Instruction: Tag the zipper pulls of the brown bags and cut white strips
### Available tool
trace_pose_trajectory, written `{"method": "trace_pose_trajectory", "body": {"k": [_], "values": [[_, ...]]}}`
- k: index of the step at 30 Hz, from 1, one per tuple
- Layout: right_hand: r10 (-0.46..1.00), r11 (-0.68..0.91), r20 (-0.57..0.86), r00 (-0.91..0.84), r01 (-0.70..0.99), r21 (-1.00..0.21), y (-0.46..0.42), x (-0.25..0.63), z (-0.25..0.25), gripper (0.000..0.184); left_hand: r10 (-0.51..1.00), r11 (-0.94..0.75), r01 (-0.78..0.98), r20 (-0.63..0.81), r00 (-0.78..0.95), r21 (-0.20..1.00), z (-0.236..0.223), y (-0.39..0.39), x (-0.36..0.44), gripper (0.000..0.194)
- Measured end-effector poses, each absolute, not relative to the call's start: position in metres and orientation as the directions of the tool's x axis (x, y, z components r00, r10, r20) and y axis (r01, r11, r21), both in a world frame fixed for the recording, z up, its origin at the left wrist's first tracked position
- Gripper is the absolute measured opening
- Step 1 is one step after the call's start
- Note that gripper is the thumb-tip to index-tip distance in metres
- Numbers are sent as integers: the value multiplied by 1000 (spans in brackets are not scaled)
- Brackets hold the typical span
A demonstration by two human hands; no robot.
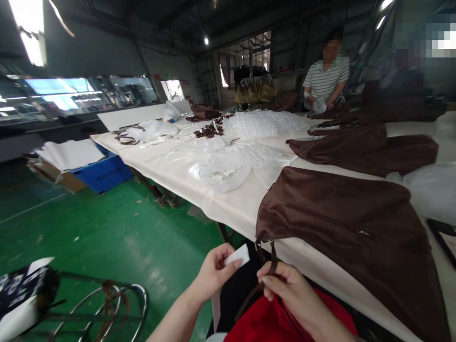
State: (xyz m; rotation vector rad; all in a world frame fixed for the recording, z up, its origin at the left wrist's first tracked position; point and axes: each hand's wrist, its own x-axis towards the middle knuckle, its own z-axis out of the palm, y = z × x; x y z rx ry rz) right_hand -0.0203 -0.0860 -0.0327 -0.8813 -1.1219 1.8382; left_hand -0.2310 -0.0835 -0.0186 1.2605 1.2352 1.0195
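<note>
Brown strap (273,256) past table edge (217,211), broad floor (117,242) (left)

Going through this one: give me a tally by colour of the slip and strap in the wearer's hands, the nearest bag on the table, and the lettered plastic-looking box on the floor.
White: 1, the slip in the left hand
Brown: 2, the strap at the right hand and the nearest bag
Blue: 1, the box
Total: 4

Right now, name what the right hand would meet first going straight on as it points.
Likely the white slip held by the left hand, ahead and leftward, though depth is unclear.
</note>
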Motion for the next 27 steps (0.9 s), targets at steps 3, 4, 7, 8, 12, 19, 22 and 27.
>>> {"method": "trace_pose_trajectory", "body": {"k": [3, 4, 7, 8, 12, 19, 22, 27], "values": [[904, -321, -197, -378, -300, -898, -91, -26, -27, 34, 983, 122, 157, -141, 116, 980, -24, -101, -246, 42], [911, -327, -210, -356, -309, -893, -93, -28, -26, 34, 983, 122, 197, -145, 109, 973, -25, -106, -251, 40], [924, -336, -235, -303, -345, -876, -96, -31, -23, 32, 990, 70, 337, -107, 92, 939, -25, -119, -261, 36], [927, -341, -246, -284, -361, -868, -96, -31, -22, 32, 992, 43, 374, -85, 95, 926, -25, -123, -264, 35], [928, -372, -322, -186, -453, -811, -91, -30, -23, 35, 994, 0, 395, -42, 99, 919, -25, -132, -273, 34], [908, -410, -393, -147, -514, -754, -82, -32, -33, 36, 990, 95, 264, -117, 72, 960, -30, -136, -278, 38], [910, -401, -396, -123, -506, -764, -83, -37, -31, 36, 990, 91, 242, -114, 85, 966, -29, -137, -279, 37], [935, -317, -354, 2, -443, -839, -87, -46, -26, 38, 992, 18, 311, -55, 111, 950, -26, -139, -277, 37]]}}
